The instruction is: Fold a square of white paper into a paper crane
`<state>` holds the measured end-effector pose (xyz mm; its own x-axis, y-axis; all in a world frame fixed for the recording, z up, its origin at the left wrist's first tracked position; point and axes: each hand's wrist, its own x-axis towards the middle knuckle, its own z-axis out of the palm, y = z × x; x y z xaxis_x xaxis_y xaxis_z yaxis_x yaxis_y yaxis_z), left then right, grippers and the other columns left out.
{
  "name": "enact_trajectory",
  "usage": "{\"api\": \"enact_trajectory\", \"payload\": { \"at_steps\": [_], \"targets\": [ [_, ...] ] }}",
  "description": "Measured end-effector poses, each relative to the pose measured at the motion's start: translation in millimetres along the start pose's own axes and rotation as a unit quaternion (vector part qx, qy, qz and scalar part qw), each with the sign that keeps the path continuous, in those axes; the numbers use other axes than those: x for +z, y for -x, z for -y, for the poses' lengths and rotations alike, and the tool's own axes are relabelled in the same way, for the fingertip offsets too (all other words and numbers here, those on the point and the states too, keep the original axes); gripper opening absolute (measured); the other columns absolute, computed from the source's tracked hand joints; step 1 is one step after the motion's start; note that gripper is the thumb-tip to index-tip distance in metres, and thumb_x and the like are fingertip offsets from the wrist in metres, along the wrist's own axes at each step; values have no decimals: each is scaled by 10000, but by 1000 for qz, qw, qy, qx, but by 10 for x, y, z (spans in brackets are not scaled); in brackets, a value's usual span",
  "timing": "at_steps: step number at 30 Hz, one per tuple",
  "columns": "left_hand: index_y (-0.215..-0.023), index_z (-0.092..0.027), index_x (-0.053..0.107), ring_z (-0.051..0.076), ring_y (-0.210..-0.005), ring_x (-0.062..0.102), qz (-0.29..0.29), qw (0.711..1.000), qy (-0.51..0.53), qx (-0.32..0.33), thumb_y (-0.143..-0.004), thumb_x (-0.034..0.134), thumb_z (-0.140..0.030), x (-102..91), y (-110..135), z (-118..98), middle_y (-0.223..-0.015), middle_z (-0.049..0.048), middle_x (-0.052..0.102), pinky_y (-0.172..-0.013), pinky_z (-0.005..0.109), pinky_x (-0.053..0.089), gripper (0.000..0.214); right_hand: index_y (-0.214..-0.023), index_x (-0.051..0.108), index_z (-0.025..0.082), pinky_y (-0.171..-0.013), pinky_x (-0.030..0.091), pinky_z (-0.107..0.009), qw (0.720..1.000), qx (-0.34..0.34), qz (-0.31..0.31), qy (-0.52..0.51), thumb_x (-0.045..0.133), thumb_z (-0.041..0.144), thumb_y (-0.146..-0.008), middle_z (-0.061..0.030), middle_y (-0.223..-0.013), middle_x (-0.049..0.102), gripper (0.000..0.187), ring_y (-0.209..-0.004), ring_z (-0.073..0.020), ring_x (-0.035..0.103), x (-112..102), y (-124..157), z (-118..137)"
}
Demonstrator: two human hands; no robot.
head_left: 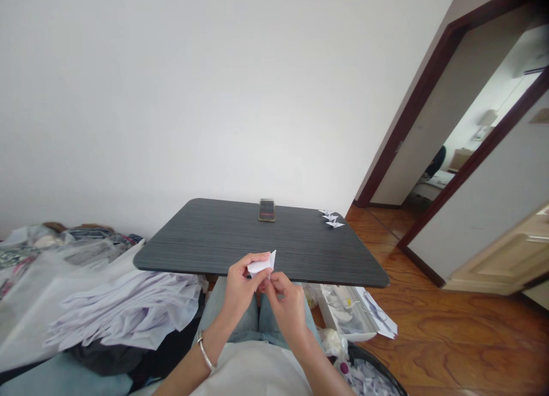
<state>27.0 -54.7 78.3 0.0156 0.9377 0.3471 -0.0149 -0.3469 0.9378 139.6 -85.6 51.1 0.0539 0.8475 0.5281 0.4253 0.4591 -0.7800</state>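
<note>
A small piece of folded white paper (259, 265) is held over the near edge of the dark table, one pointed tip sticking up at its right. My left hand (243, 280) is closed on it, fingers behind and thumb in front. My right hand (285, 299) pinches at the paper's lower right side, fingertips meeting the left thumb; the exact spot it grips is partly hidden. Three folded white paper cranes (330, 218) stand in a row at the far right corner of the table.
The dark wood-grain table (206, 236) backs onto a white wall. A phone (266, 210) stands at its far edge. White cloth (128, 310) is heaped at left. On the right floor are a white box (347, 313) and a bin of paper scraps (369, 379); a doorway lies beyond.
</note>
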Motion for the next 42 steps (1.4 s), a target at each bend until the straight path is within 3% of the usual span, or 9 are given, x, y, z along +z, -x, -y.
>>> {"api": "enact_trajectory", "payload": {
  "at_steps": [7,17,23,33,38,42],
  "targets": [
    [-847,-139,659,171,-751,622,11,1000,-10,-13,-696,645,-211,13,-7,4,-830,51,701,-656,242,461,168,-739,563,190,-500,482,-220,1000,8,7,-7,459,294,-870,-34,-621,706,197,-533,-177,672,27,5,-26],
    [-1026,-167,639,186,-900,610,38,994,-78,61,-854,487,-300,-44,52,44,-1076,76,666,-769,263,446,265,-798,584,172,-581,547,-282,986,101,28,-130,505,352,-857,-71,-674,724,205,-613,-210,693,32,17,-59],
    [-1075,-161,612,201,-988,582,53,991,-82,87,-907,377,-305,-48,72,-9,-1107,87,643,-846,283,421,322,-798,577,170,-585,546,-293,978,127,32,-164,523,380,-846,-71,-658,718,223,-601,-212,688,38,9,-83],
    [-1057,-153,605,199,-986,576,67,989,-102,89,-914,347,-291,-57,69,-10,-1083,84,642,-855,289,420,325,-774,553,171,-570,511,-262,978,132,46,-154,505,385,-854,-49,-620,685,233,-582,-187,658,35,4,-78],
    [-1083,-167,586,206,-1023,561,100,977,-140,122,-897,399,-270,-42,85,-8,-1108,100,625,-890,325,420,284,-660,535,172,-502,451,-211,987,101,25,-122,474,372,-866,-1,-548,603,293,-489,-124,555,10,-38,-92],
    [-1098,-172,560,213,-1020,561,58,971,-174,156,-856,494,-258,-40,91,12,-1095,103,623,-886,356,431,266,-621,520,178,-484,434,-206,993,86,-8,-86,449,365,-877,4,-534,584,325,-471,-116,531,-22,-57,-108]
  ]
}}
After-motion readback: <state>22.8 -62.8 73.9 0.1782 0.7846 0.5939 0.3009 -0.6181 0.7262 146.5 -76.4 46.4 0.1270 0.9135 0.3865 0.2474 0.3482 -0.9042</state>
